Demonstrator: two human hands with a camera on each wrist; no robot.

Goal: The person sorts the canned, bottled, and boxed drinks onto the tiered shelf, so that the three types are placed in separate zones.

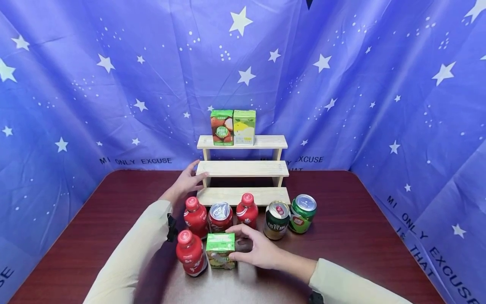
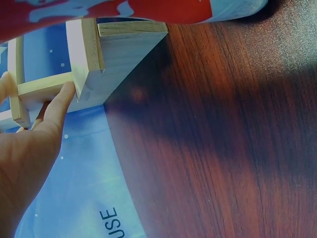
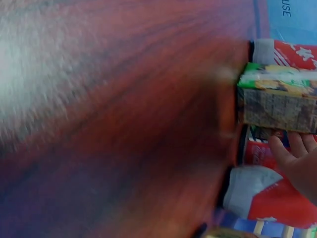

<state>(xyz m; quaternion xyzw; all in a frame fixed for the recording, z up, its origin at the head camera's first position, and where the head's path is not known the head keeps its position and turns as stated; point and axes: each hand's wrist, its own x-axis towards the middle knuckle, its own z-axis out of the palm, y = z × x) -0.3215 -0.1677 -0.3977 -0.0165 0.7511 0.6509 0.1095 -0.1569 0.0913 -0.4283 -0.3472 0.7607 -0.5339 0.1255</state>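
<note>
the right hand is grasping the green carton, thumb and fingers curling round the side nearest it, apparently so it stays upright. the carton is standing on the table, long axis vertical, printed face toward the person, touching a red bottle on its far side. the left hand is resting relaxed fingers against the wooden step shelf, likely steadying it.
</note>
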